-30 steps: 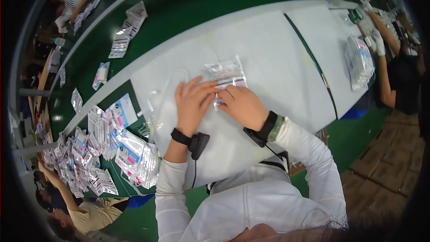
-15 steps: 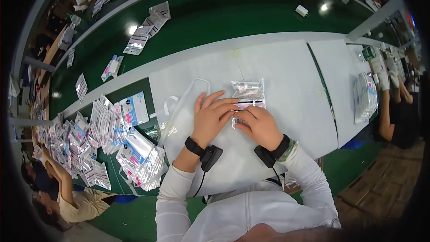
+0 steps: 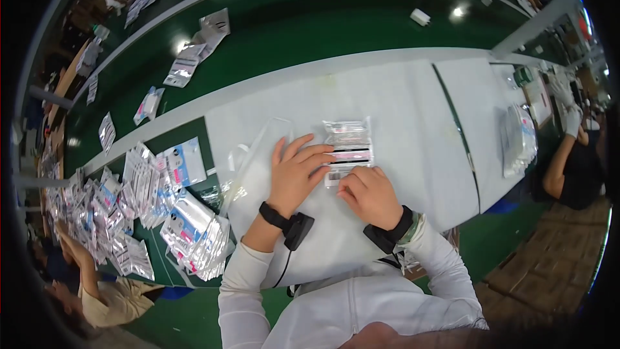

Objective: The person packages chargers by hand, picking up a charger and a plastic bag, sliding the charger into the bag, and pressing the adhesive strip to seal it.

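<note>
A silvery flat packet [image 3: 349, 136] with printed lines and dark and pink stripes lies on the white work surface in front of me. My left hand [image 3: 297, 171] is open, its fingers spread, and the fingertips rest at the packet's left edge. By the packet's lower right part is my right hand [image 3: 369, 197], its fingers curled together. Whether anything is pinched in them is hidden. Left of my left hand, a clear plastic bag [image 3: 258, 148] lies on the same white surface [image 3: 407, 110].
To the left lie a heap of silvery packets [image 3: 106, 210] and a stack of blue-and-white pouches [image 3: 194, 232]. More packets [image 3: 184, 64] and a small white block [image 3: 420, 17] are on the green belt [image 3: 290, 19]. Bagged items [image 3: 518, 139] stand at right. Co-workers sit on both sides.
My right hand has drawn down off the packet's middle, its fingers more curled, so more of the packet's stripes show. My left hand stays at the left edge. The view has shifted slightly.
</note>
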`<state>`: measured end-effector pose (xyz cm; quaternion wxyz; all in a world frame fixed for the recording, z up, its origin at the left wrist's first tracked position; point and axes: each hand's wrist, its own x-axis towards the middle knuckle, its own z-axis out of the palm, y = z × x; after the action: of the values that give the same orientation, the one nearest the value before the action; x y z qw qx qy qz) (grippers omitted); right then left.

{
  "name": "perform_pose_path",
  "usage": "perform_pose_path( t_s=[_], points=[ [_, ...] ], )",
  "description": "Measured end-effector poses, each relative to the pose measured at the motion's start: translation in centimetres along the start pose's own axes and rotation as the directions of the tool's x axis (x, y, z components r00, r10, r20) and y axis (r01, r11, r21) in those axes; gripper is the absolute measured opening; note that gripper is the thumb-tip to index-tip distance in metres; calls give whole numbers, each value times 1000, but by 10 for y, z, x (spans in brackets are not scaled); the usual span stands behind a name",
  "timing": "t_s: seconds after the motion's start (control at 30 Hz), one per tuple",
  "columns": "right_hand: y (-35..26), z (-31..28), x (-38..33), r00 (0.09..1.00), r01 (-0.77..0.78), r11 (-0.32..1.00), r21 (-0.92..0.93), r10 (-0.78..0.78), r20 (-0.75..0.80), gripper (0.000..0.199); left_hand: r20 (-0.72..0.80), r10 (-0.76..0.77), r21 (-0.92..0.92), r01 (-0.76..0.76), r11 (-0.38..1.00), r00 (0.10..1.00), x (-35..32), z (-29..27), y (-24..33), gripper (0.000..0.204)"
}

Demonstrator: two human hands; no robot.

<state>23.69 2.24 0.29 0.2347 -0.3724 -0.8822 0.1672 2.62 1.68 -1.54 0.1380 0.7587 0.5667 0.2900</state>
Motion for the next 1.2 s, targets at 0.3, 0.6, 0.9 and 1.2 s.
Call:
perform_pose_path(
  t_s=[0.3,0.6,0.9,1.2],
  points=[
    [-2,12,14,999,10,997,-72,-14,-51,22,11,5,0,-5,1000,1000,3,3,2,22],
    [-6,11,1,1000,-26,981,-192,25,-7,22,30,70,-10,-70,998,997,1,2,5,23],
    [46,-140,-202,407,-659,688,304,666,-625,7,121,72,38,-78,996,990,4,-5,2,21],
    [138,-42,-389,163,-877,443,187,639,-752,12,114,104,88,-114,990,988,3,-8,4,20]
  ],
)
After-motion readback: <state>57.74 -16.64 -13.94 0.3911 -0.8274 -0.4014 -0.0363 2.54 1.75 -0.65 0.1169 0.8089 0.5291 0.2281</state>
